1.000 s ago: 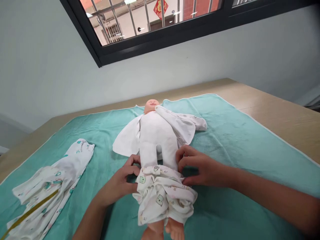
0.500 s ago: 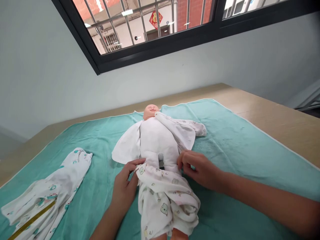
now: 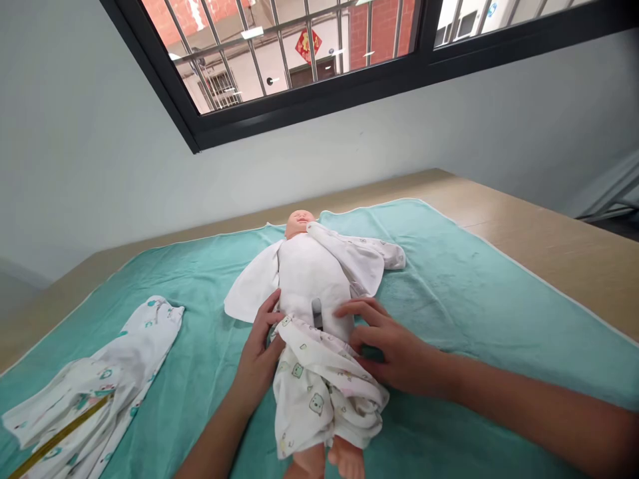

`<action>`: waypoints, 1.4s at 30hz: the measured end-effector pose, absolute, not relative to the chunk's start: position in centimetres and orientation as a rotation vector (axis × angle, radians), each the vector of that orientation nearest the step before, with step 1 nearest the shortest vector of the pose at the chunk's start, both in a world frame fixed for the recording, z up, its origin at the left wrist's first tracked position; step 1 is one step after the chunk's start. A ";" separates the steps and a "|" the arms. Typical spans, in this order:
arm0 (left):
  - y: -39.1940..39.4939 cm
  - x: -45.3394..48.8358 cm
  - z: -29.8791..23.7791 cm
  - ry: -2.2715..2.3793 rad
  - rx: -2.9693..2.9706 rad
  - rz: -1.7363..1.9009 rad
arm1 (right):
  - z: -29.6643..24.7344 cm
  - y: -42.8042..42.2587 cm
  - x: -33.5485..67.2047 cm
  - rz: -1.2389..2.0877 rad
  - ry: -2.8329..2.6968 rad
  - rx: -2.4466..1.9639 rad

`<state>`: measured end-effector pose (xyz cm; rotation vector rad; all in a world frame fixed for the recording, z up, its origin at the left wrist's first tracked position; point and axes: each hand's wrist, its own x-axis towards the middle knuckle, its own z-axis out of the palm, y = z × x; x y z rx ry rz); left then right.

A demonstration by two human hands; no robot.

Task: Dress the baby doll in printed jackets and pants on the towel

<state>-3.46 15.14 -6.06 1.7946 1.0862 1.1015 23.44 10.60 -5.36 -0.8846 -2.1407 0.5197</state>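
A baby doll (image 3: 312, 283) lies on its back on a teal towel (image 3: 464, 293), head away from me, with an open white printed top (image 3: 367, 259) spread under it. White printed trousers (image 3: 319, 392) are bunched round its legs, and its bare feet (image 3: 334, 459) stick out below. My left hand (image 3: 259, 352) grips the waistband at the doll's left hip. On the other side, my right hand (image 3: 389, 349) holds the waistband with curled fingers.
A second white printed garment (image 3: 94, 379) with a yellow strip lies on the towel at the left. The towel covers a wooden table (image 3: 544, 233) against a grey wall. A barred window (image 3: 309, 40) is above.
Both hands have drawn the trousers' waistband up the doll's legs, from the thighs to the hips. The bare feet show again below the bunched cloth.
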 end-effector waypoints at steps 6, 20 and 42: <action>16.2 -3.2 -4.5 1.347 1.972 1.087 | -5.0 13.9 23.6 0.340 -2.170 -0.891; 19.5 -3.2 -5.3 1.164 1.734 1.026 | -5.4 15.4 23.6 0.282 -1.941 -1.024; 23.9 -1.9 -4.8 1.345 1.663 1.095 | -6.9 22.5 24.5 0.746 -1.559 -1.121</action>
